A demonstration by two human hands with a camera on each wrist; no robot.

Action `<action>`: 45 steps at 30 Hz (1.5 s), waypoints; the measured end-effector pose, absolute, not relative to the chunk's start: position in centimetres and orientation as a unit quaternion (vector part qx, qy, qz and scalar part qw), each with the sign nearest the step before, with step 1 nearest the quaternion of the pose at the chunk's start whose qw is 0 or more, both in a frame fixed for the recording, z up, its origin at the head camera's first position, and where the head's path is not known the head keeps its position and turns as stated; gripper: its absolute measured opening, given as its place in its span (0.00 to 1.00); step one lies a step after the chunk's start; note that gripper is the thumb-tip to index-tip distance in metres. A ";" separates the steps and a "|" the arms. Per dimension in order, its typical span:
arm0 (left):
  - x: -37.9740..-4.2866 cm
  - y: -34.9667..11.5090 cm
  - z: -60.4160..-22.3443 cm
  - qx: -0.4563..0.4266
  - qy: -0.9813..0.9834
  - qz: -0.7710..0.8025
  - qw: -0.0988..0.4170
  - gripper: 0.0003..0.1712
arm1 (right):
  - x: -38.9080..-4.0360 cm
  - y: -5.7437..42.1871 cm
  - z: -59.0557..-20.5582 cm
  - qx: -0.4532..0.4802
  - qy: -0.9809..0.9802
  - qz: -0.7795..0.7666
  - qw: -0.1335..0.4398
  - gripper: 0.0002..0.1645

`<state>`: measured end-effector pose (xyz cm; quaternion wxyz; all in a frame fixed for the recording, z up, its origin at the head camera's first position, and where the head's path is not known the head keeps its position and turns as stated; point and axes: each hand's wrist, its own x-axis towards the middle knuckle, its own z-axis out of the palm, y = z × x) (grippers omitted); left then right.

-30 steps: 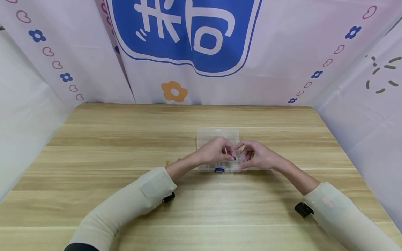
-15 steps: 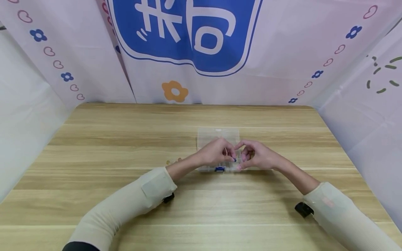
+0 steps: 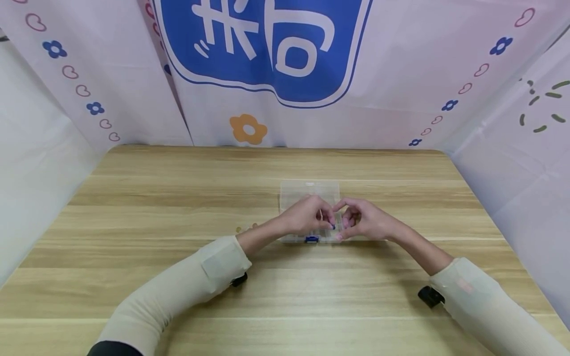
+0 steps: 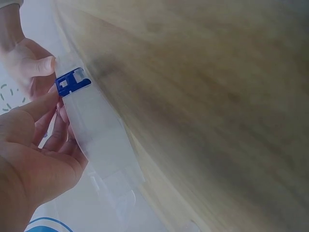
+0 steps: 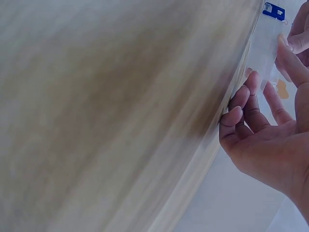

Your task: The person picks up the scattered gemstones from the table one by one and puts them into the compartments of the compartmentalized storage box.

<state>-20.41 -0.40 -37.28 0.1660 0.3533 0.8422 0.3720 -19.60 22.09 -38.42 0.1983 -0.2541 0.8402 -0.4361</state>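
Observation:
A clear plastic compartment box [image 3: 291, 238] lies on the table with its see-through lid [image 3: 307, 187] folded back. Its blue latch [image 3: 311, 239] faces the front. Over the right-hand compartments, my left hand [image 3: 305, 213] pinches a small dark blue piece [image 3: 333, 227] between thumb and fingertips; its exact kind is too small to tell. My right hand [image 3: 367, 220] holds the box's right end, thumb at the front corner and index finger toward the back. In the left wrist view, the latch [image 4: 73, 82] is close to the left thumb. The fingers hide much of the box's inside.
Small yellowish and reddish pieces [image 3: 238, 230] lie on the wooden table [image 3: 178, 198] left of the box, partly behind the left forearm. A printed cloth [image 3: 378, 123] hangs along the table's back edge. Black wrist devices [image 3: 431, 297] hang under both sleeves.
The dark blue piece in the left fingertips has moved very slightly down toward the box. Both hands otherwise keep nearly the same place.

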 end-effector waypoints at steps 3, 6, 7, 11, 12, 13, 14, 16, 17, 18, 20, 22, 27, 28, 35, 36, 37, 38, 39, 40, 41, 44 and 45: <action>-20.4 -0.6 -37.1 0.356 0.838 0.376 0.169 0.02 | -19.6 22.0 -38.4 -0.256 0.840 -0.436 0.198 0.33; -20.5 -1.0 -36.8 0.363 0.831 0.388 0.167 0.02 | -19.5 21.9 -38.4 -0.259 0.837 -0.439 0.198 0.33; -20.5 -1.2 -36.7 0.366 0.828 0.391 0.165 0.03 | -19.5 21.9 -38.5 -0.260 0.837 -0.440 0.197 0.33; -20.5 -2.4 -36.3 0.371 0.828 0.394 0.147 0.04 | -19.5 21.9 -38.4 -0.259 0.837 -0.440 0.195 0.33; -20.5 -2.7 -36.2 0.370 0.830 0.392 0.142 0.04 | -19.5 21.9 -38.4 -0.259 0.838 -0.440 0.195 0.34; -20.4 -3.0 -36.1 0.368 0.832 0.392 0.140 0.04 | -19.5 21.9 -38.4 -0.258 0.838 -0.439 0.194 0.33; -20.4 -3.3 -36.1 0.366 0.833 0.391 0.139 0.04 | -19.4 21.9 -38.4 -0.257 0.839 -0.439 0.194 0.33; -20.2 -3.9 -36.0 0.363 0.833 0.393 0.139 0.03 | -19.4 21.9 -38.4 -0.256 0.840 -0.438 0.194 0.34; -20.1 -4.2 -36.0 0.362 0.833 0.394 0.138 0.03 | -19.3 21.9 -38.4 -0.257 0.839 -0.438 0.194 0.34; -20.0 -4.5 -36.0 0.361 0.833 0.396 0.136 0.03 | -19.3 21.9 -38.4 -0.257 0.839 -0.439 0.195 0.34; -19.9 -5.2 -36.0 0.363 0.831 0.400 0.133 0.03 | -19.3 21.9 -38.4 -0.255 0.839 -0.439 0.195 0.34; -19.8 -5.8 -36.0 0.361 0.832 0.402 0.129 0.02 | -19.3 21.9 -38.4 -0.254 0.839 -0.440 0.196 0.33; -19.4 -7.3 -35.9 0.350 0.839 0.399 0.121 0.03 | -19.3 21.8 -38.4 -0.254 0.840 -0.438 0.196 0.33; -19.4 -7.6 -35.8 0.346 0.840 0.400 0.119 0.03 | -19.3 21.8 -38.4 -0.254 0.840 -0.437 0.196 0.33; -19.1 -9.9 -35.9 0.319 0.852 0.401 0.108 0.02 | -19.2 21.9 -38.5 -0.254 0.836 -0.443 0.200 0.33; -19.2 -10.2 -36.0 0.316 0.853 0.401 0.106 0.02 | -19.2 21.9 -38.5 -0.253 0.836 -0.443 0.200 0.33; -19.1 -10.5 -36.0 0.314 0.854 0.401 0.104 0.02 | -19.2 21.9 -38.5 -0.254 0.836 -0.444 0.200 0.33; -19.1 -10.8 -36.0 0.313 0.855 0.402 0.103 0.02 | -19.2 21.9 -38.5 -0.254 0.836 -0.444 0.199 0.33; -19.1 -11.1 -36.0 0.312 0.854 0.404 0.102 0.02 | -19.2 21.9 -38.5 -0.254 0.836 -0.443 0.199 0.33; -19.1 -11.4 -36.1 0.313 0.853 0.406 0.101 0.02 | -19.2 22.0 -38.5 -0.255 0.836 -0.443 0.199 0.33; -19.1 -11.7 -36.2 0.311 0.853 0.407 0.101 0.02 | -19.2 22.0 -38.5 -0.255 0.837 -0.442 0.198 0.33; -19.1 -12.4 -36.4 0.300 0.854 0.411 0.104 0.03 | -19.2 22.0 -38.5 -0.257 0.837 -0.441 0.197 0.33; -19.1 -12.5 -36.5 0.297 0.856 0.409 0.104 0.03 | -19.2 22.0 -38.5 -0.258 0.838 -0.440 0.197 0.33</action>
